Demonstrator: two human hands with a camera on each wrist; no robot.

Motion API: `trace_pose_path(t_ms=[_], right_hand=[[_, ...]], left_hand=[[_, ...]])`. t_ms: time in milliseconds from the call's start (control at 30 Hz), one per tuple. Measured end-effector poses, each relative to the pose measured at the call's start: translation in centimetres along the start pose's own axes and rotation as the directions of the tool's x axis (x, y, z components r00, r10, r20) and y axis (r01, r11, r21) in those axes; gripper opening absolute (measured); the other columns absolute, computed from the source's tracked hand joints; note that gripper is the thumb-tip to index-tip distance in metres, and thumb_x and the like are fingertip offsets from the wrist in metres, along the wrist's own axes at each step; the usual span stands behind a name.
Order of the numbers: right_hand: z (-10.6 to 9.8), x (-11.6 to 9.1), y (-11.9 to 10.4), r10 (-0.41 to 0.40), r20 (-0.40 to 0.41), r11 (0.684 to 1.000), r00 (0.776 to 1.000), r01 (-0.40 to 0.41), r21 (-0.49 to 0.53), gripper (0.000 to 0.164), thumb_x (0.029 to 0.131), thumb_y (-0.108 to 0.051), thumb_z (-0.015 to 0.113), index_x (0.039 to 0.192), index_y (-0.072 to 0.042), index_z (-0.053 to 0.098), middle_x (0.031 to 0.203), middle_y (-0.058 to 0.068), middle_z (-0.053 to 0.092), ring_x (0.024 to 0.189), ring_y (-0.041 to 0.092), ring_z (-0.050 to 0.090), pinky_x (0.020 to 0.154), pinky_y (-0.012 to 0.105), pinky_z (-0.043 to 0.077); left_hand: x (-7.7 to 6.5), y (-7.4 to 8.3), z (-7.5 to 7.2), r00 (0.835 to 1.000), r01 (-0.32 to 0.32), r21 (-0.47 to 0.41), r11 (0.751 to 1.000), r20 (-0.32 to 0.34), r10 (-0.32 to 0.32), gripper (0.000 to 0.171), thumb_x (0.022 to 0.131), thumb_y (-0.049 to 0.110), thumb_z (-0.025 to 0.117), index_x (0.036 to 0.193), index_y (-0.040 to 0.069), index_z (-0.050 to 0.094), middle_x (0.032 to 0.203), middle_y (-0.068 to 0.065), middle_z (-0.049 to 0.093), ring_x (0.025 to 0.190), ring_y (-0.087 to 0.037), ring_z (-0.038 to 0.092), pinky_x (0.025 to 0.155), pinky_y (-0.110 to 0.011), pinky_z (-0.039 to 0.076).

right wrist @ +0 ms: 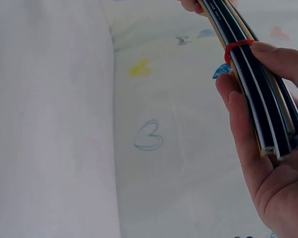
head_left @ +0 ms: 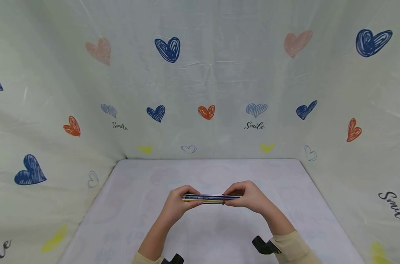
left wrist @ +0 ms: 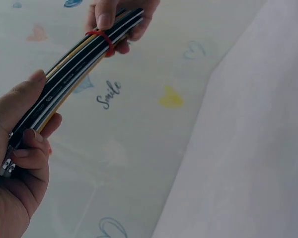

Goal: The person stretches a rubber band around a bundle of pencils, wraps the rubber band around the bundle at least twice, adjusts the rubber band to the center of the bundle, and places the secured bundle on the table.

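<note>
A bundle of dark striped and yellow pencils (head_left: 211,199) is held level between both hands, over the white table. My left hand (head_left: 179,204) grips the left end, where silvery ferrules (left wrist: 8,167) show beside the palm. At the other end my right hand (head_left: 250,197) holds the pencils between thumb and fingers. A red rubber band (right wrist: 229,51) circles the bundle close to the right hand, with the right thumb tip right at it in the right wrist view. The pencils' cut ends (right wrist: 269,150) lie inside that palm.
The white table (head_left: 206,234) spreads beneath the hands. Behind it and on both sides hangs a pale curtain (head_left: 226,84) printed with hearts and the word "Smile". Black wrist mounts (head_left: 265,245) sit at the beige sleeves (head_left: 294,249).
</note>
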State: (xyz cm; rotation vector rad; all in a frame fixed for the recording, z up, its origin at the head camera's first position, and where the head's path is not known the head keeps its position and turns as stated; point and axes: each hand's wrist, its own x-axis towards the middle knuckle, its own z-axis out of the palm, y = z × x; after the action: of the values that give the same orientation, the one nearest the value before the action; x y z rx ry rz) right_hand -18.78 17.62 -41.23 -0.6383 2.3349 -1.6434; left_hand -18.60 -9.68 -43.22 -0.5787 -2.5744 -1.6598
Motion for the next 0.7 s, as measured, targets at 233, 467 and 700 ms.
trace_pose_path(t_ms=[233,467,700], right_hand=[[0.5,0.1,-0.1,0.029,-0.037,0.998,0.999,-0.031,-0.058,0.021,0.077,-0.012,0.083,0.095,-0.006,0.076,0.091,0.004,0.071,0.077,0.016,0.067,0.066,0.029,0.055],[0.9,0.2,-0.4,0.031,-0.06,0.997,0.998,-0.035,-0.072,0.023,0.076,-0.011,0.084,0.097,-0.005,0.077,0.096,0.007,0.072,0.08,0.017,0.067,0.065,0.028,0.054],[1.5,0.5,0.2,0.048,-0.054,0.994,0.997,-0.053,-0.094,0.028,0.076,-0.02,0.084,0.101,-0.009,0.077,0.097,0.005,0.073,0.082,0.017,0.067,0.066,0.028,0.054]], left_hand=[[-0.2,-0.1,0.6,0.999,-0.003,-0.01,1.0,-0.038,0.003,0.021,0.074,0.014,0.086,0.087,0.012,0.069,0.091,0.001,0.068,0.079,-0.015,0.062,0.065,-0.026,0.053],[-0.3,0.2,1.1,0.998,0.005,-0.035,0.999,-0.056,-0.007,0.021,0.074,0.012,0.085,0.086,0.011,0.068,0.09,-0.001,0.067,0.078,-0.016,0.063,0.065,-0.026,0.053],[-0.4,0.0,2.0,0.999,0.006,-0.059,0.998,-0.052,-0.009,0.022,0.074,0.012,0.085,0.087,0.01,0.068,0.089,-0.001,0.067,0.076,-0.015,0.062,0.064,-0.025,0.053]])
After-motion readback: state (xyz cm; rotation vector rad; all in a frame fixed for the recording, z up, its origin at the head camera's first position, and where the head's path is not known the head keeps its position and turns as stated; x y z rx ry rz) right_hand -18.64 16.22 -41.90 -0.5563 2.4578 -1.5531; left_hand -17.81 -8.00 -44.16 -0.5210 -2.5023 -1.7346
